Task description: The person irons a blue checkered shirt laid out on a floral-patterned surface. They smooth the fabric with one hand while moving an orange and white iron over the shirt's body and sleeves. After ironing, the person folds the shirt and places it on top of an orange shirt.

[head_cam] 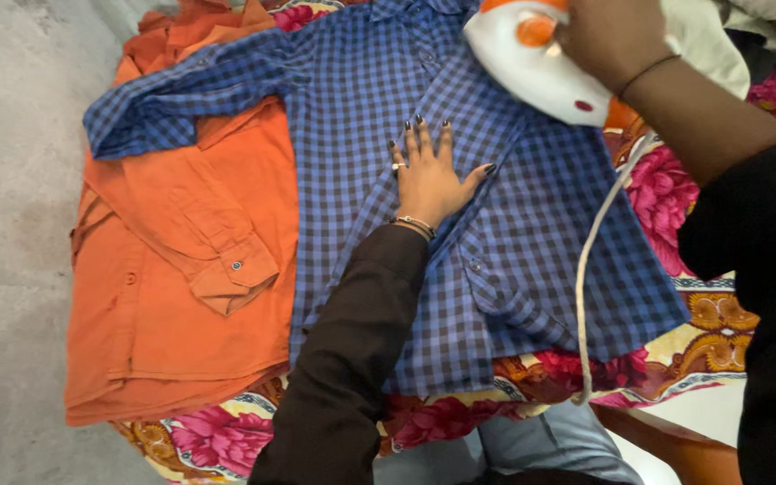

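A blue checked shirt (514,242) lies spread flat on a flowered cloth (684,350). My left hand (428,175) rests palm down on the shirt's front, fingers spread, pressing the fabric beside the button placket. My right hand (612,36) grips the handle of a white and orange iron (532,67), which sits on the upper part of the shirt near the collar. The iron's white cord (586,269) trails down across the shirt's right side.
An orange shirt (181,269) lies folded under the blue one at the left, one blue sleeve (172,103) laid over it. Grey floor (11,224) runs along the left. More cloth is piled at the top right (765,18).
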